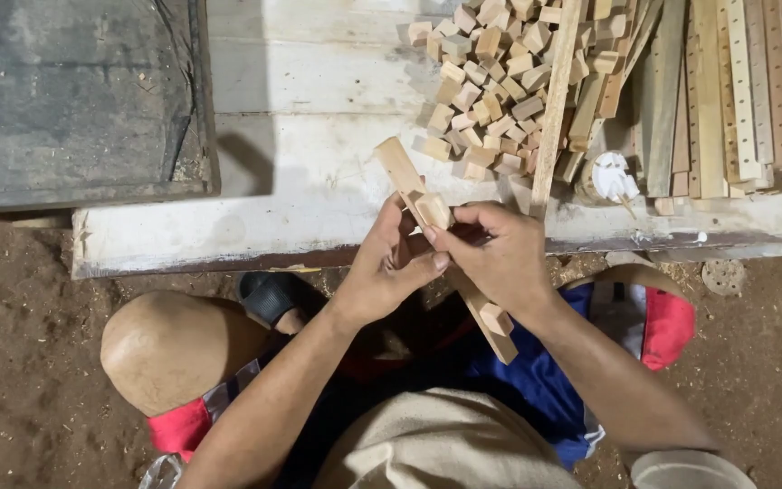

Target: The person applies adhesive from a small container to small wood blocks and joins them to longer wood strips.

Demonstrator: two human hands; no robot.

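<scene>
A flat wooden strip [397, 166] runs diagonally from the bench edge down toward my lap, with a small wooden block [497, 319] stuck on its lower end. My left hand [387, 269] wraps the strip from the left near its middle. My right hand [500, 255] comes from the right, its fingertips pressing another small wooden block [433, 209] onto the strip. Both hands hover just in front of the white bench [319, 181].
A heap of small wooden blocks [486, 86] lies on the bench behind my hands. Long wooden slats [708, 91] are stacked to the right, beside a white glue pot [610, 177]. A dark board [74, 100] lies left. Dirt floor with sawdust below.
</scene>
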